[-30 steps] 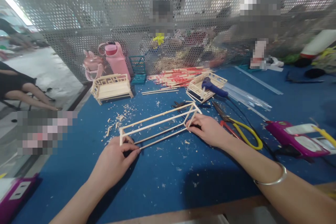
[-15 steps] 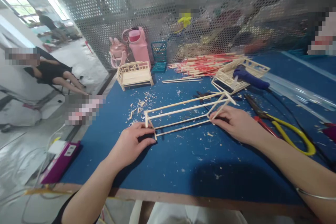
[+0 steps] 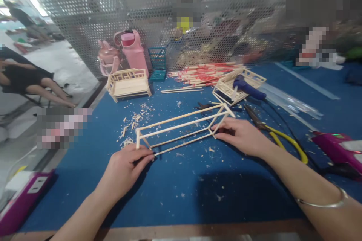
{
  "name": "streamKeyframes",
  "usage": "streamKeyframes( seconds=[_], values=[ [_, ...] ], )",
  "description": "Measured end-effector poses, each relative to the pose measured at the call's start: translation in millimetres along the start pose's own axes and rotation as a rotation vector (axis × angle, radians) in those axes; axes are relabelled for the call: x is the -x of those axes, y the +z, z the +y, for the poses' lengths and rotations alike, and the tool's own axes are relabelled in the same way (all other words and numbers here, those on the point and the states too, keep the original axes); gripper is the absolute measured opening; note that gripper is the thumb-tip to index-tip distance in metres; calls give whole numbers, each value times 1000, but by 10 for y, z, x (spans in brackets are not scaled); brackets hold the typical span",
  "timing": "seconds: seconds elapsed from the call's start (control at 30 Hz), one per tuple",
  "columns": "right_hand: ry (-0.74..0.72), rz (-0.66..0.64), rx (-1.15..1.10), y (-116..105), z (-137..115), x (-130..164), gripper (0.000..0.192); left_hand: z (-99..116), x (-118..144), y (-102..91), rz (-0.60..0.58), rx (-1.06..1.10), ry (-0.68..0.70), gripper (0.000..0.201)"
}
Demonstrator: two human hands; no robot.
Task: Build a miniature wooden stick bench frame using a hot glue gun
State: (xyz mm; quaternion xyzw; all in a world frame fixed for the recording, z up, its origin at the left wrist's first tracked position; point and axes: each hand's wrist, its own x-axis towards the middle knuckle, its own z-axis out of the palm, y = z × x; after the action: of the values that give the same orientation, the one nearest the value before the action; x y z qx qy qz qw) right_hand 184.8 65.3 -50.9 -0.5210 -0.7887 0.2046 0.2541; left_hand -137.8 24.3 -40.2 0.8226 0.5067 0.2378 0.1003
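Observation:
A long open frame of thin wooden sticks (image 3: 181, 127) lies across the blue table top (image 3: 169, 199), its right end farther from me. My left hand (image 3: 126, 165) pinches the near left corner between thumb and fingers. At the other end my right hand (image 3: 240, 135) grips the lower right corner, the fingertips partly behind the sticks. Just beyond the frame are dark pliers (image 3: 204, 106), partly hidden by it. Wood chips (image 3: 138, 117) are scattered to its left and beneath it.
Behind stand a small wooden bench (image 3: 130, 84), a pink bottle (image 3: 135, 54) and red-tipped sticks (image 3: 200, 74). A blue glue gun (image 3: 250, 88) rests on another stick model (image 3: 222, 86). Yellow-handled pliers (image 3: 288, 141), clear glue sticks (image 3: 294, 103) and purple power strips (image 3: 339, 147) lie around.
The camera view has turned a little to the right, so everything appears shifted left. Both hands keep hold of the stick frame, which looks much the same on the table.

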Motion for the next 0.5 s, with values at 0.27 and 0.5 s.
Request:
streamKeyframes(
  seconds=[0.27, 0.5],
  values=[
    [312, 420, -360, -130, 158, -47, 25, -15, -26, -13, 80, -52, -7, 31],
    [302, 605, -538, -320, 78, -11, 41, 38, -47, -79, 228, -78, 76, 30]
  ],
)
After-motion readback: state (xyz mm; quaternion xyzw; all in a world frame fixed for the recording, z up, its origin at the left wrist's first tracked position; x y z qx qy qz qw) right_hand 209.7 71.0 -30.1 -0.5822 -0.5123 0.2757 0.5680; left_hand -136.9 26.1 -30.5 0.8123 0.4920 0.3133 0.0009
